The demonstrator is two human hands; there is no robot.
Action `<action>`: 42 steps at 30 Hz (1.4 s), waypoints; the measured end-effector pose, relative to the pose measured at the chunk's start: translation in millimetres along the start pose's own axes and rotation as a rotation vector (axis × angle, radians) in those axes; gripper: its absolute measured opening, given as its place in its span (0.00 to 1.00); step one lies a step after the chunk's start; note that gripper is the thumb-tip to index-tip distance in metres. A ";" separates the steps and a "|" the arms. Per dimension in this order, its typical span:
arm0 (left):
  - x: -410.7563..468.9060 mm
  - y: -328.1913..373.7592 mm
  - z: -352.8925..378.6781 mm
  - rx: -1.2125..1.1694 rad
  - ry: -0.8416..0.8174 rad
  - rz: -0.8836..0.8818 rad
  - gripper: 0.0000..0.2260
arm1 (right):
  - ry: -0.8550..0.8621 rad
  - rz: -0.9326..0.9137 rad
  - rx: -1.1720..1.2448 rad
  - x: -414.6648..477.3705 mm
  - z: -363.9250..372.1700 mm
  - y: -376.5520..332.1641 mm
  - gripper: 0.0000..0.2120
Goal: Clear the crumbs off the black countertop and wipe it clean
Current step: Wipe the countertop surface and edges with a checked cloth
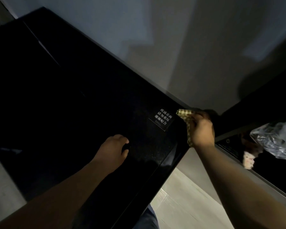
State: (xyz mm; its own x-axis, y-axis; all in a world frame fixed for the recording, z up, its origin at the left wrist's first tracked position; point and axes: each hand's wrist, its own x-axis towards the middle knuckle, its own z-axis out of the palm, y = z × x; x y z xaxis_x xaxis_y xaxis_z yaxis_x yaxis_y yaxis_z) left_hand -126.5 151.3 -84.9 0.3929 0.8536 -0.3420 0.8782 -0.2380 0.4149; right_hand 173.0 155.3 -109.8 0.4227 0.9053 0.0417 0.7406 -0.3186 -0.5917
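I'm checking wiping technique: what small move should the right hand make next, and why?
Probably drag the cloth, gripped by the right hand, toward the left hand: it sits at a far corner of the countertop, and faint specks lie between them.

Black countertop (64,104) open leftward; wall (172,47) hems its far edge, sign (162,119) near corner.

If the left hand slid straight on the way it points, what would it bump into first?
Probably the label with white writing on the black countertop. The left hand points toward it; only dark countertop shows between, though the picture is dim.
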 end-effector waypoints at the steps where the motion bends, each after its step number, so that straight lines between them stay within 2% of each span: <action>1: 2.6 -0.1 1.5 0.006 0.001 0.008 0.18 | -0.001 0.029 0.027 6.3 0.9 1.8 0.11; 6: 12.0 -7.0 12.7 0.121 -0.001 0.010 0.28 | -0.038 0.091 -0.076 26.2 10.7 12.1 0.17; 10: 16.8 -15.9 21.4 0.227 -0.035 -0.008 0.32 | 0.076 0.105 0.110 19.7 17.6 8.2 0.15; 12: 16.4 -19.9 25.7 0.247 -0.067 -0.024 0.33 | 0.034 0.140 0.171 17.2 22.3 12.2 0.14; 15: 14.3 -23.2 30.6 0.294 -0.100 -0.023 0.34 | 0.025 0.177 0.120 8.5 32.1 19.2 0.11; 21: 14.2 -23.5 25.4 0.337 -0.165 -0.013 0.39 | 0.089 -0.016 0.037 -43.7 43.4 4.7 0.05; 26: 13.5 -21.2 22.8 0.350 -0.189 -0.016 0.40 | -0.087 -0.051 0.126 -80.0 42.9 -6.8 0.08; 27: 13.7 -20.9 23.3 0.339 -0.189 -0.021 0.40 | -0.065 -0.040 0.151 -74.6 36.9 -7.7 0.08; 30: 14.6 -20.9 25.2 0.307 -0.188 -0.027 0.40 | 0.145 -0.031 0.131 -38.5 16.2 -7.8 0.06; 32: 15.1 -20.9 26.0 0.310 -0.187 -0.030 0.40 | 0.208 0.002 0.099 -8.4 7.8 -8.3 0.08; 34: 15.7 -21.4 26.6 0.312 -0.186 -0.033 0.40 | 0.136 0.090 0.134 13.7 8.7 -9.2 0.10; 37: 15.6 -22.2 27.8 0.328 -0.183 -0.028 0.40 | -0.059 0.230 0.219 24.9 24.5 -0.5 0.12; 39: 16.2 -22.4 28.8 0.325 -0.184 -0.028 0.40 | -0.099 0.292 0.201 18.2 33.9 6.2 0.12; 42: 17.2 -22.8 28.6 0.328 -0.192 -0.028 0.40 | -0.010 0.099 0.057 -6.2 44.9 9.0 0.10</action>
State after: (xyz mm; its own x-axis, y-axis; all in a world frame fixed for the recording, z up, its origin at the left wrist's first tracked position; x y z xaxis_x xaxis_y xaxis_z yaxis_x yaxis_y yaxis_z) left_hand -131.9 158.1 -124.4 0.3840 0.7668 -0.5143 0.9178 -0.3777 0.1221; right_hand 153.6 159.4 -151.6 0.4863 0.8734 -0.0272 0.6644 -0.3898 -0.6377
